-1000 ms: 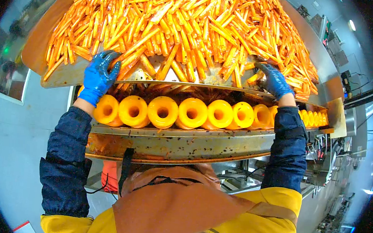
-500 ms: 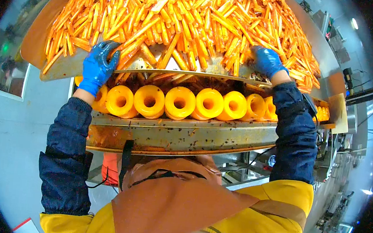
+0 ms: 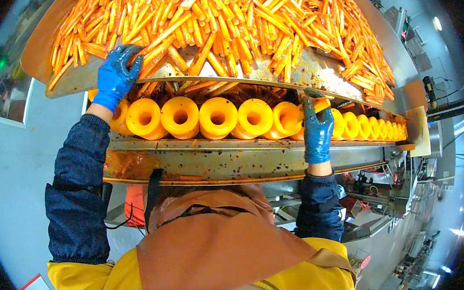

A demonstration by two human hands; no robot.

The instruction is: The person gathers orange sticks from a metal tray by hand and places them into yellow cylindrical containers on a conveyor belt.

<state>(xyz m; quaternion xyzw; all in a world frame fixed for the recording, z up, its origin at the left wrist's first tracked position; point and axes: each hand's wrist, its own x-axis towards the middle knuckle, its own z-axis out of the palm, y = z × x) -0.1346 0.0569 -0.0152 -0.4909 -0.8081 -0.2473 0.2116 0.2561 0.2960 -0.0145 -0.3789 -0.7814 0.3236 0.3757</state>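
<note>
Head view, sole view held: we list first the left hand (image 3: 118,76), in a blue glove, at the near-left margin of the heap; its fingers are part curled with a gap beside the thumb, and we cannot tell whether it has hold of anything. Right hand (image 3: 318,127), gloved likewise, palm over the yellow rollers (image 3: 207,118); thumb and fingers are drawn together about one short orange piece (image 3: 318,104), pinched, we judge, by its sides to suit its slimness. Orange sticks (image 3: 198,22), many, glossy: heaped beyond both hands, the nearest lying just beside the left thumb, a bare patch of tray showing beyond the right hand. Metal tray (image 3: 330,79), sloped sides, its near edge between the heap and the rollers; we suppose the sides are there to contain the sticks. Yellow rollers, hollow-ended, in a row between the hands and onward to the right of the right hand; more sticks partly visible behind them. Metal ledge (image 3: 230,164), nearer the wearer than either hand, spotted with dark specks and orange residue. Brown apron (image 3: 223,253), below and between the hands. Room: pale wall (image 3: 11,182) left of the left hand; machinery and grey floor (image 3: 387,255) right of the right hand, too small to itemise.
</note>
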